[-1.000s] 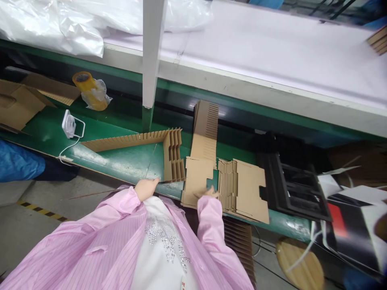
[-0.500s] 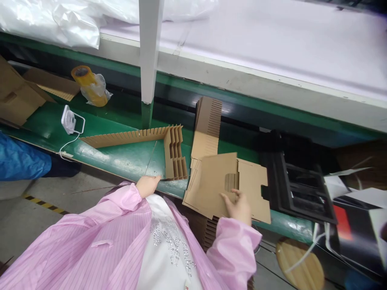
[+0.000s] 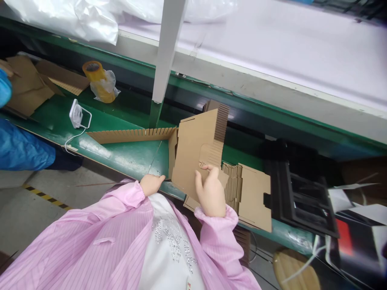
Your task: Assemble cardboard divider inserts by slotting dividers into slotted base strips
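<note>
Green tabletop [image 3: 133, 159], left end cut off. At its front edge the left hand [image 3: 152, 185] curls (whether around anything, I cannot tell); rightward, the right hand [image 3: 211, 193] grips a raised cardboard panel [image 3: 192, 147], partly hiding slotted strips [image 3: 223, 121]; black frames [image 3: 286, 185] are murky.

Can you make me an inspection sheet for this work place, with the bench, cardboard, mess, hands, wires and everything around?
Surface: shiny green bench.
Job's things: cardboard sheet, held tilted; slotted cardboard partition, standing; flat cardboard stack to the right.
Clutter: yellow tape roll, partly wrapped in plastic; white fan.
Grips: right hand holds the cardboard sheet; left hand near the bench edge, its hold unclear.
Cables: white cable, curving from the white fan.
Surroundings: round wooden seat; striped floor line; blue clothing at left.
</note>
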Demonstrator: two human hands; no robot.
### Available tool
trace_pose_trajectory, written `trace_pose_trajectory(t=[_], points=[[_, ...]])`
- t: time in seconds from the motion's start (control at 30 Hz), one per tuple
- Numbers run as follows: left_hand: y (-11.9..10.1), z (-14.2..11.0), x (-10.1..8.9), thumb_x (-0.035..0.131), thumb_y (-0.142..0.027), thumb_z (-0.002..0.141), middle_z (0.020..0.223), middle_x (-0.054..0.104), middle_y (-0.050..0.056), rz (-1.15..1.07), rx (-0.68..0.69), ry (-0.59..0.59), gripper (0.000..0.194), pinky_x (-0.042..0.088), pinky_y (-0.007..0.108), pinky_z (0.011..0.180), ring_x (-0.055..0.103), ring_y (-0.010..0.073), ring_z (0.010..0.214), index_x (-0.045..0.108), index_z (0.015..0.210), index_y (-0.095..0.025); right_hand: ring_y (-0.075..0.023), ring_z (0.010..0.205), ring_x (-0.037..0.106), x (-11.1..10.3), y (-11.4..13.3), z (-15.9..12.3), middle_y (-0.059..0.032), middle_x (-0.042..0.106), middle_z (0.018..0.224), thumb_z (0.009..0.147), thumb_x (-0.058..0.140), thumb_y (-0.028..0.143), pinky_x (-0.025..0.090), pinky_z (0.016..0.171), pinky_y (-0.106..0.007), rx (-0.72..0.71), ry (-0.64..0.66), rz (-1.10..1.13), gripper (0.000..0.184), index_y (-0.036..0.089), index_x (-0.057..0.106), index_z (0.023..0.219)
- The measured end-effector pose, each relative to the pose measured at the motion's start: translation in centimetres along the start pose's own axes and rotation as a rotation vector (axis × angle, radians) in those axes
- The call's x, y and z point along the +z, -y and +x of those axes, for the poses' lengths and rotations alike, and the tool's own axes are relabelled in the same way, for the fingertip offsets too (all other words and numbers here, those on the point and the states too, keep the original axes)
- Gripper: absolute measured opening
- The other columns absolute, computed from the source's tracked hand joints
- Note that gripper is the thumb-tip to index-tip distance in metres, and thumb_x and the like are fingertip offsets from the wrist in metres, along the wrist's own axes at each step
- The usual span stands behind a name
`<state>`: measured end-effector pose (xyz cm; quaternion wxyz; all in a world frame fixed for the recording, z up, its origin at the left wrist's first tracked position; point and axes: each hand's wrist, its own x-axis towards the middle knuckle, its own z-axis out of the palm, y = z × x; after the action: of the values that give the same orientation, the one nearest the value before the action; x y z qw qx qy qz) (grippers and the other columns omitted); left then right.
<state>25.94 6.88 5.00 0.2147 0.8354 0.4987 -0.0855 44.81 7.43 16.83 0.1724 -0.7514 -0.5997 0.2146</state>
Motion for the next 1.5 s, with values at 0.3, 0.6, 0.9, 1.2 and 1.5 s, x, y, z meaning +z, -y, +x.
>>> trace_pose_trajectory(t=[0.3,0.6,0.9,1.2,1.5], points=[[0.1,0.1,0.1,0.041,-0.013,0.09,0.088,0.071,0.012,-0.005,0.008,0.014,0.034,0.049,0.032,0.069,0.069,0.0247,0.082,0.055,0.121,-0.012,-0.0129,0.05,0.037,0.3,2.3,0.4,0.0036,0.044,0.059,0.091,0.043,0.029,0.02,0.052,-0.023,0.038,0.002,-0.133,0.023,0.017,0.046,0.11],[0.4,0.1,0.1,0.045,-0.014,0.089,0.094,0.073,0.005,-0.042,0.051,0.006,0.056,0.048,0.028,0.067,0.069,0.0209,0.081,0.042,0.142,-0.032,-0.0123,0.051,0.036,-0.2,2.3,0.4,0.0041,0.045,0.058,0.092,0.044,0.027,0.021,0.053,-0.022,0.091,0.031,-0.144,0.022,0.016,0.045,0.111],[0.5,0.2,0.0,0.046,-0.013,0.088,0.099,0.073,0.004,-0.052,0.05,-0.012,0.052,0.048,0.026,0.067,0.069,0.0194,0.083,0.049,0.136,-0.031,-0.0108,0.051,0.031,0.9,2.5,1.0,0.0039,0.043,0.062,0.093,0.045,0.025,0.019,0.052,-0.022,0.086,0.062,-0.187,0.021,0.016,0.044,0.111],[0.4,0.2,-0.4,0.044,-0.015,0.091,0.099,0.074,0.004,-0.049,0.061,-0.009,0.049,0.048,0.026,0.065,0.07,0.0199,0.084,0.049,0.136,-0.033,-0.0102,0.049,0.035,2.4,3.3,1.3,0.0017,0.051,0.064,0.095,0.041,0.025,0.017,0.05,-0.023,0.041,0.105,-0.306,0.021,0.016,0.044,0.114],[0.5,0.2,-0.1,0.043,-0.016,0.091,0.095,0.073,0.003,-0.041,0.067,-0.03,0.05,0.049,0.028,0.062,0.07,0.0212,0.08,0.048,0.137,-0.034,-0.0094,0.048,0.03,5.4,3.2,2.1,0.0026,0.05,0.064,0.096,0.038,0.024,0.016,0.048,-0.023,-0.007,0.155,-0.336,0.02,0.017,0.044,0.114]])
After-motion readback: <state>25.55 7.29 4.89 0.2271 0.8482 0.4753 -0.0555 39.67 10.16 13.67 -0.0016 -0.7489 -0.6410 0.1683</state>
